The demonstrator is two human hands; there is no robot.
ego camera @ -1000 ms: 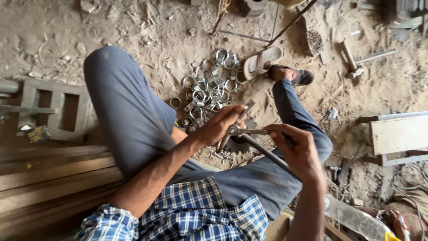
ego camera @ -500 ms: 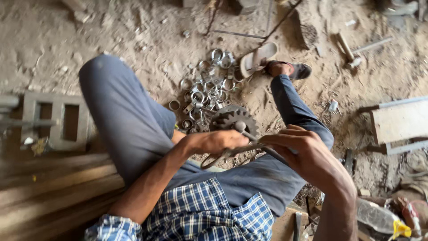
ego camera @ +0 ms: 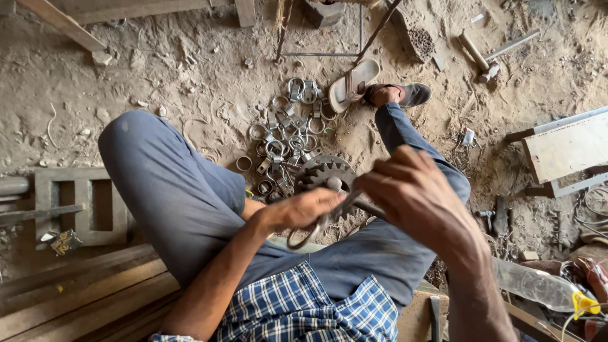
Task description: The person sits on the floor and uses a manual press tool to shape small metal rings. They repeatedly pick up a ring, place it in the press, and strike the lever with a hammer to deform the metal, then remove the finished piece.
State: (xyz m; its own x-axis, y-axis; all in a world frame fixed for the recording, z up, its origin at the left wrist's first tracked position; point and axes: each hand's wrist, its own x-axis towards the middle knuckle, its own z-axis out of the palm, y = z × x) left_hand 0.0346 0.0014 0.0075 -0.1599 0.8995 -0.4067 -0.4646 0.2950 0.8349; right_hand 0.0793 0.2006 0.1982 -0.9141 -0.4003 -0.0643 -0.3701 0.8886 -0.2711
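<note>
My left hand [ego camera: 303, 208] is closed narrowly around a bent metal ring clamp [ego camera: 308, 235], thumb and fingers pinching its upper part while the open loop hangs out below at about six o'clock from my knuckles. My right hand [ego camera: 421, 193] sits just to the three o'clock side, fingers curled shut over a dark metal rod [ego camera: 364, 206] whose end meets the clamp between my two hands; how tightly that fist bears on it I cannot tell, since my own fingers cover the contact. Just beyond my hands, at twelve o'clock, a toothed gear wheel [ego camera: 324, 172] lies on the dirt floor [ego camera: 177, 69], and past it a heap of loose rings and clamps [ego camera: 288, 130] spreads toward my sandalled foot [ego camera: 396, 95]. A hammer [ego camera: 478, 57] lies well apart at one o'clock. Compared with half a second ago, my right hand has risen and closed in on the left, now covering more of my thigh, and the gear shows more plainly above my hands than it did a second ago.
</note>
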